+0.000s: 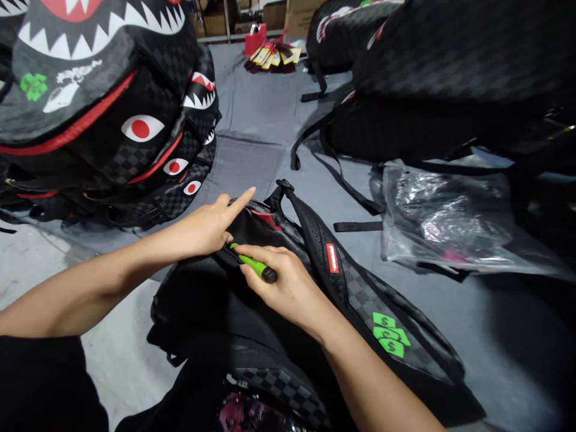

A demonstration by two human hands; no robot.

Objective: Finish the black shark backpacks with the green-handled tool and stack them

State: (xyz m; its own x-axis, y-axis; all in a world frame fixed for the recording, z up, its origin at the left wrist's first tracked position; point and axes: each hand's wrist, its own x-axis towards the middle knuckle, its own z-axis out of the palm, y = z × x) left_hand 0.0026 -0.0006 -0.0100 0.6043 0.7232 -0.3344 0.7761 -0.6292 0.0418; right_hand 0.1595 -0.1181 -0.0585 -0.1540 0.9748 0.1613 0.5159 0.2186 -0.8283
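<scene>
Item: a black backpack (198,300), in front of you at the near edge of the grey-covered table (252,126); red lining (266,219) shows at its upper opening. Attached: a checkered shoulder strap (360,288) with a red label (332,258) and a green print (390,333), lying toward your right.

Item: a green tool (254,267) with a black end, its exact kind not clear; its far tip meets the bag near your left thumb.

Hands: your right hand (288,276) is closed around the green tool. Your left hand (211,225) is at the bag's upper edge, index finger extended, thumb beside the tool's tip — whether it pinches the material, you cannot tell from here.

Step in hand, as judged: close tool work at one spot on the bag's edge. The next move seems to call for a steady left hand and small, controlled strokes — tip clear of your thumb.

Surroundings: stacked backpacks (108,162) at left, more dark bags (418,84) and a clear plastic bag (450,216) at right.
</scene>
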